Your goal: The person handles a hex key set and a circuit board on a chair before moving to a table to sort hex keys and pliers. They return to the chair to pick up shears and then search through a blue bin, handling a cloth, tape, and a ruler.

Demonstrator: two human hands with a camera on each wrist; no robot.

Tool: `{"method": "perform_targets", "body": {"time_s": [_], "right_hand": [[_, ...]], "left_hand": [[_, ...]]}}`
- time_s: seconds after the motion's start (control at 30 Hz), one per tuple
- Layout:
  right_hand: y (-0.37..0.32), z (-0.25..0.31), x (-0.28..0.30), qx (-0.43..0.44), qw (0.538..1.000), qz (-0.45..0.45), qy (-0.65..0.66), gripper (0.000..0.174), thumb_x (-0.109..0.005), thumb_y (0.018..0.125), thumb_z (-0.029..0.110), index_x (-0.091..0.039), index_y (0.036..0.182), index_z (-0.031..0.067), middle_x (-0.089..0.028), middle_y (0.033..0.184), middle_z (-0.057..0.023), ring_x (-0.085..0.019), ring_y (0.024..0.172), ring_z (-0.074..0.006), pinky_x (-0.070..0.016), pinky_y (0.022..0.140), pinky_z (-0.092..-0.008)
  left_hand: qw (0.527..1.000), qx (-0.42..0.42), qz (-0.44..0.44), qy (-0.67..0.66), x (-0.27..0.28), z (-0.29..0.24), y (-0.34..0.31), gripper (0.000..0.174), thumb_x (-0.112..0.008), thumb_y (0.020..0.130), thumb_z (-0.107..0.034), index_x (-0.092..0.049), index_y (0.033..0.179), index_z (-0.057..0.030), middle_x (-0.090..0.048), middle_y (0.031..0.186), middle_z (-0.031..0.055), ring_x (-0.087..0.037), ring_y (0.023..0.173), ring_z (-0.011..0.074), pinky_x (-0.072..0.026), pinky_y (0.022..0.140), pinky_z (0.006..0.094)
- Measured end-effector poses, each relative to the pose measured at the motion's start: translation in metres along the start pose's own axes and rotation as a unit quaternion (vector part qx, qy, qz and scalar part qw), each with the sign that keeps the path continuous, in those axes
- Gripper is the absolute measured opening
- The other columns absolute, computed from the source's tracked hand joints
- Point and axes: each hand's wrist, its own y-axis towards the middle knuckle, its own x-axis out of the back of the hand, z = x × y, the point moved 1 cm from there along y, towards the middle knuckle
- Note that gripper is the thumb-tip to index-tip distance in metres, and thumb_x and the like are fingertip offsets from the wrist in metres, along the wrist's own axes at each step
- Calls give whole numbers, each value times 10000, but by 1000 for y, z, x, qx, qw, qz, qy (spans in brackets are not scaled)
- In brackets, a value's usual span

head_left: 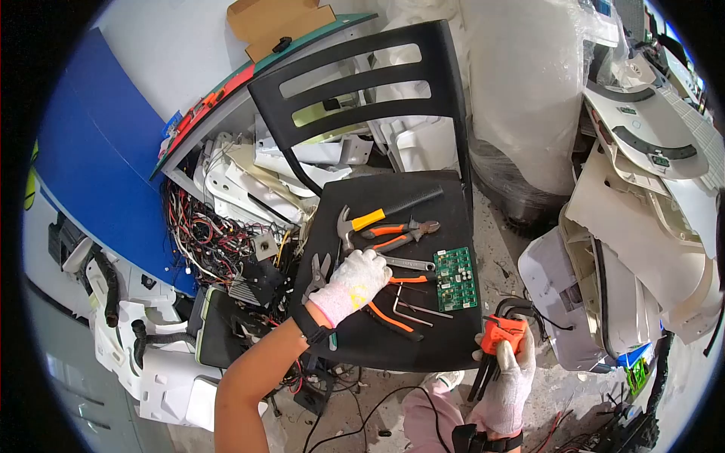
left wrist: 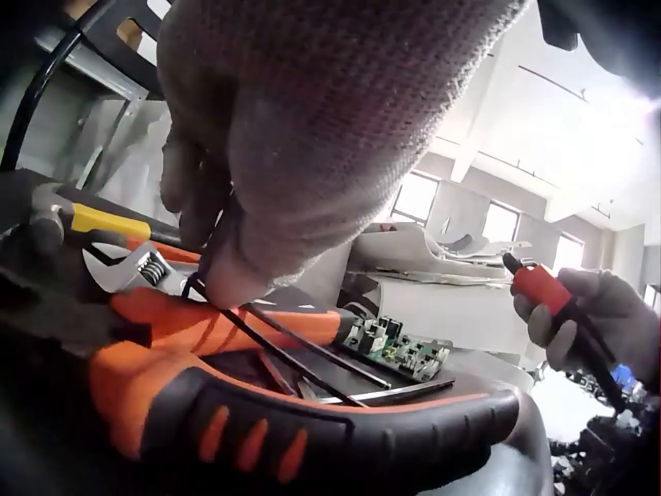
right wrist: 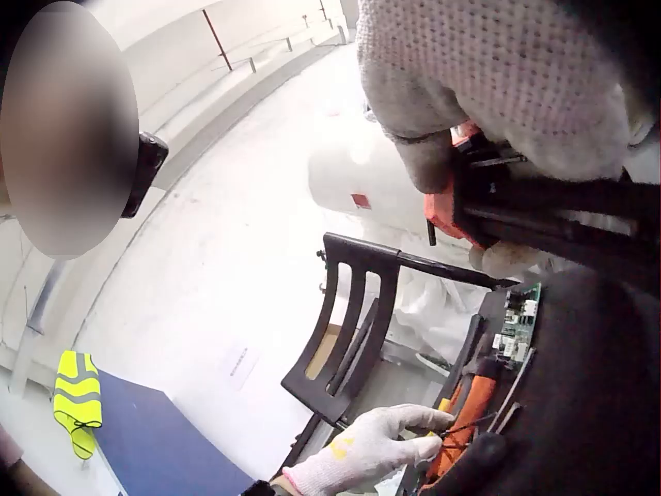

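My gloved left hand [head_left: 353, 285] reaches over the black chair seat [head_left: 362, 351]. Its thumb and fingers pinch a thin black hex key [left wrist: 294, 359] in the left wrist view. Other hex keys [head_left: 430, 309] lie beside orange-handled pliers [head_left: 393, 322]. The gloved right hand [head_left: 510, 385] grips an orange holder [head_left: 502, 332] with black keys sticking out, off the seat's front right corner; in the right wrist view its fingers [right wrist: 423, 160] wrap the orange body [right wrist: 441, 212]. Between the hands, a green circuit board [head_left: 456, 279] lies on the seat.
A hammer [head_left: 368, 219], gripping pliers [head_left: 400, 235], an adjustable wrench [head_left: 408, 263] and snips [head_left: 317, 273] lie on the seat. The chair back [head_left: 366, 64] rises behind. Tangled wires [head_left: 219, 241] are at left, white plastic shells [head_left: 642, 249] at right.
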Motion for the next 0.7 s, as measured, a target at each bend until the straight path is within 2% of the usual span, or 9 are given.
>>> {"method": "perform_targets", "body": {"time_s": [0.1, 0.17, 0.23, 0.3, 0.37, 0.43, 0.5, 0.63, 0.7], "right_hand": [[-1, 5, -1, -7, 1000, -15, 8, 497, -550, 847, 93, -349, 1294, 12, -541, 1079, -130, -608, 874, -217, -533, 673, -284], [-2, 4, -3, -26, 999, -20, -10, 479, -519, 850, 67, -349, 1294, 11, -542, 1072, -133, -608, 866, -214, -531, 667, -282], [0, 4, -6, -22, 1000, -22, -7, 475, -506, 851, 57, -347, 1295, 9, -542, 1071, -134, -608, 864, -213, -530, 665, -283], [-3, 3, -6, -23, 999, -28, -9, 471, -493, 851, 48, -345, 1296, 8, -542, 1070, -134, -609, 862, -212, -530, 664, -283], [-2, 2, -7, -27, 999, -25, -12, 475, -499, 855, 54, -338, 1299, 5, -542, 1069, -139, -609, 859, -215, -529, 665, -287], [1, 2, -4, -22, 999, -20, -13, 478, -505, 857, 60, -335, 1299, 2, -541, 1069, -143, -609, 858, -218, -529, 665, -289], [3, 0, 1, -18, 1000, -15, -14, 482, -511, 858, 67, -332, 1300, -1, -541, 1068, -147, -608, 857, -220, -529, 665, -290], [3, -2, 3, -15, 999, -35, -11, 495, -527, 854, 74, -329, 1299, -7, -539, 1067, -152, -608, 853, -225, -529, 668, -293], [5, 0, 3, -31, 999, -21, -18, 500, -533, 852, 76, -329, 1301, -5, -540, 1068, -148, -607, 858, -224, -530, 674, -295]], "left_hand": [[997, -23, -27, 71, 6, -5, -3, 195, -543, 813, -303, -634, 860, -136, -580, 840, 40, -565, 864, 217, -459, 762, 354], [995, -90, 7, -42, 6, -2, -8, 179, -523, 818, -281, -618, 805, -131, -579, 824, 39, -566, 852, 217, -462, 745, 352], [990, -113, 45, -65, 28, 16, 6, 180, -520, 814, -286, -624, 821, -140, -588, 833, 63, -583, 859, 269, -482, 732, 401], [986, 82, -22, -143, 23, 40, 29, 145, -515, 811, -223, -629, 832, -137, -596, 851, 90, -599, 824, 298, -494, 706, 423], [983, 133, -57, -112, 10, 60, 54, 136, -513, 800, -174, -635, 842, -128, -600, 845, 110, -608, 800, 310, -500, 685, 426], [985, 135, -24, -102, 10, 70, 74, 159, -517, 795, -163, -648, 882, -144, -606, 848, 116, -613, 823, 302, -500, 702, 419], [995, 80, 34, -47, 6, 74, 88, 183, -524, 789, -163, -655, 917, -160, -612, 879, 118, -613, 854, 299, -500, 719, 415], [990, 114, 1, -87, -20, 105, 101, 182, -526, 791, -181, -656, 918, -168, -616, 890, 112, -613, 864, 295, -497, 747, 408], [990, 87, 34, -102, -17, 111, 105, 171, -571, 758, -190, -655, 905, -167, -614, 896, 106, -607, 875, 294, -492, 752, 406]]}}
